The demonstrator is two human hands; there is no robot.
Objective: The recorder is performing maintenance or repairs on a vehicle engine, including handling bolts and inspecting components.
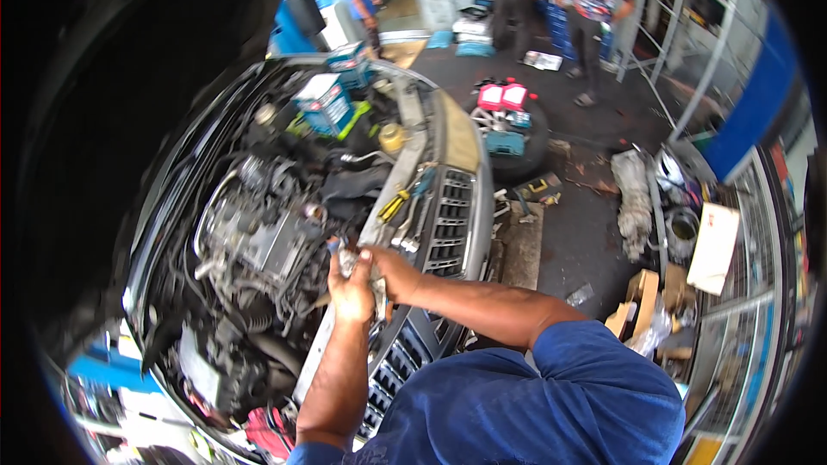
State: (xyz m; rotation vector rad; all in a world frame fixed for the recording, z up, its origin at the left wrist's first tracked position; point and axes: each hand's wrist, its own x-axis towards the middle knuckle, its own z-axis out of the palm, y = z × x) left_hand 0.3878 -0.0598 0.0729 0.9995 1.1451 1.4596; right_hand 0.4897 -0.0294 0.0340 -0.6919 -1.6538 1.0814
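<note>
Over the front edge of an open car engine bay, my left hand (351, 300) and my right hand (392, 275) are together. Fingers of both close around a small greyish metal-looking part (347, 262); its kind is too blurred to tell, and the fingers hide much of it. The engine (267, 241) lies just beyond and to the left of my hands. On the front crossmember (392, 185), close to my right hand, rest a yellow-handled tool (394, 205) and several metal tools (412, 228). Below the crossmember is the car's grille (452, 215).
Teal-and-white boxes (324, 105) stand on the far side of the engine bay. On the floor beyond the car, a tyre (534, 151) carries red-pink containers (502, 96) and a teal case (505, 143). A gearbox-like metal part (633, 202) and cardboard (639, 300) lie at right. Several people stand farther back.
</note>
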